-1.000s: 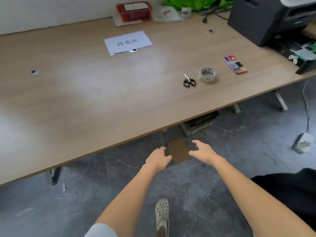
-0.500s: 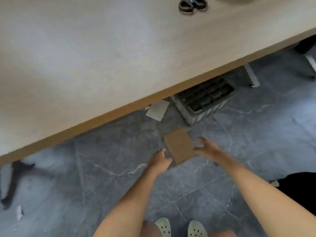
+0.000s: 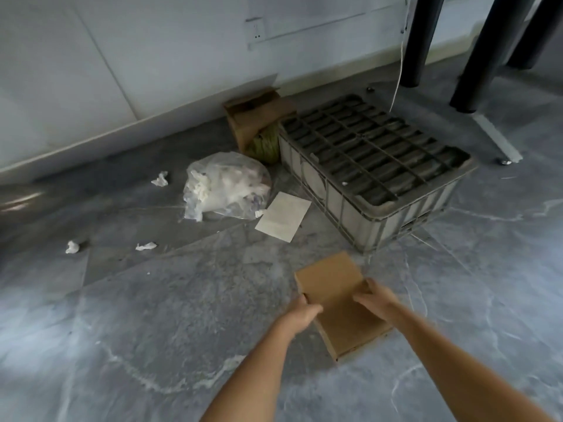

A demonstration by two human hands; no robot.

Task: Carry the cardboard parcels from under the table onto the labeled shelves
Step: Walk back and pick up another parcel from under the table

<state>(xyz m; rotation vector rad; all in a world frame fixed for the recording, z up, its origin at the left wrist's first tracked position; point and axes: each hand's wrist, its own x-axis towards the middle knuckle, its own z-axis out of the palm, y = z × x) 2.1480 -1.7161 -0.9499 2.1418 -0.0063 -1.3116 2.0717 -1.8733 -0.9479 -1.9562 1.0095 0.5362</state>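
A flat cardboard parcel (image 3: 339,303) lies on the grey floor (image 3: 152,315), just in front of a grey crate (image 3: 374,166). The left hand (image 3: 300,315) grips its left edge, fingers curled round the side; the right hand (image 3: 376,300) rests on top near the right edge, fingers bent over it. A sheet of paper (image 3: 284,216) and a plastic bag (image 3: 225,185) lie beyond.

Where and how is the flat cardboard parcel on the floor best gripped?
Probably by its two long side edges, one hand from each side. The flat cardboard parcel lies low on the floor, and the left hand and right hand already bracket those edges.
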